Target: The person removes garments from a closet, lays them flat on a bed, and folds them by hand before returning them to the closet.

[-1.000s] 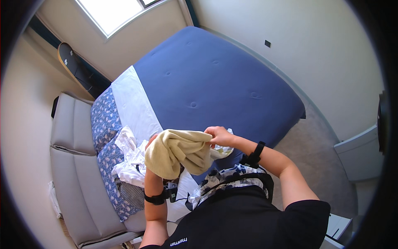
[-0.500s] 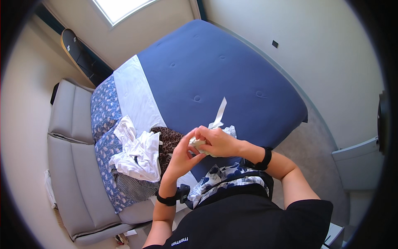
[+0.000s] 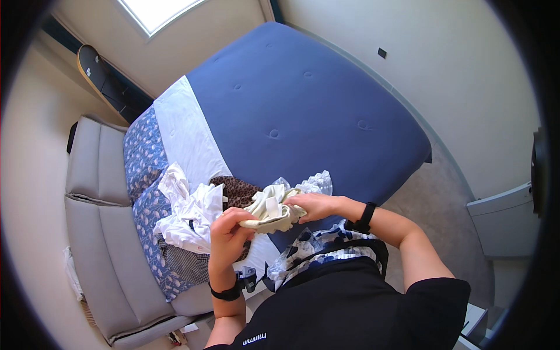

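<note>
A pale cream garment (image 3: 265, 223) with a white label or tag and sheer, dotted white trim (image 3: 318, 182) is stretched between my two hands above the near side of the bed. My left hand (image 3: 227, 232) pinches its left edge between thumb and fingers. On the other side my right hand (image 3: 315, 206) grips it, the fingertips partly hidden in the cloth. Just left of the left hand lies a rumpled white shirt (image 3: 195, 219). A brown leopard-print cloth (image 3: 236, 191) lies behind the left hand, and a dark checked cloth (image 3: 185, 263) pokes out below the shirt.
The bed has a blue cover (image 3: 326, 99), a light blue-white band (image 3: 184, 116) and patterned blue pillows (image 3: 143, 143) against a grey padded headboard (image 3: 102, 256). A skateboard (image 3: 102, 76) leans in the far left corner. A pale cabinet (image 3: 504, 219) stands at the right.
My hands have moved apart, spreading the bunched cream garment open between them. The white strip that stuck up above my right hand no longer does. The view has shifted slightly.
</note>
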{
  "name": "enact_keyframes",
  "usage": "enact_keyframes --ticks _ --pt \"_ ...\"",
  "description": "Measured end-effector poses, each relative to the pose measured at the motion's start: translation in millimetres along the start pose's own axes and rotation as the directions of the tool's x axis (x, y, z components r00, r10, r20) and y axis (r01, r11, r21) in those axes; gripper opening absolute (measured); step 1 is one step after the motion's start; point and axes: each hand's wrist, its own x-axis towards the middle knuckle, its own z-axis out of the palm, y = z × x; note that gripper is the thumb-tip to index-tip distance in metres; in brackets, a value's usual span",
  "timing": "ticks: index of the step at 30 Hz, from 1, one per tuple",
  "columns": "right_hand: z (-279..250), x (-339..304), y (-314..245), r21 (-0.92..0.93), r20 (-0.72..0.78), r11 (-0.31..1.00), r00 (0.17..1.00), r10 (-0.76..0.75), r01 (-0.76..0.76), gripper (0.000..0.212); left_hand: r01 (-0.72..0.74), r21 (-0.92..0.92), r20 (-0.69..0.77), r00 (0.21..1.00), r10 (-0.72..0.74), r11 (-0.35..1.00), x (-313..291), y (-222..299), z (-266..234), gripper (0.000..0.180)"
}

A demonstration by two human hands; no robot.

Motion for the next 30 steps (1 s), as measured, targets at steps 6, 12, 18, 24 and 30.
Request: enact_keyframes --ticks 6,12,18,24,30 --pt "1 10 -5 0.336 0.021 0.940 0.998 0.063 -0.067 0.057 -0.082 -0.037 -0.045 0.996 0.081 0.996 -7 7 -17 0.005" --pt "-11 -30 0 0.454 0.034 0.878 0.988 0.152 -0.150 0.049 0.066 -0.041 -0.054 0.996 -0.068 0.997 4 -13 -21 0.008" --pt "-15 -82 26 0.555 -0.002 0.779 0.935 0.354 -0.294 0.028 0.330 0.032 0.088 0.940 -0.331 0.944 32 -44 -1 0.013" --pt "-43 -130 67 0.793 -0.202 0.501 0.626 0.753 -0.348 0.019 0.349 0.374 0.292 0.835 -0.467 0.859 131 -98 73 0.005" --pt "-122 -184 103 0.575 -0.756 0.775 0.192 0.626 -0.263 0.021 0.075 0.453 0.312 0.920 -0.237 0.889 251 -123 171 0.012"
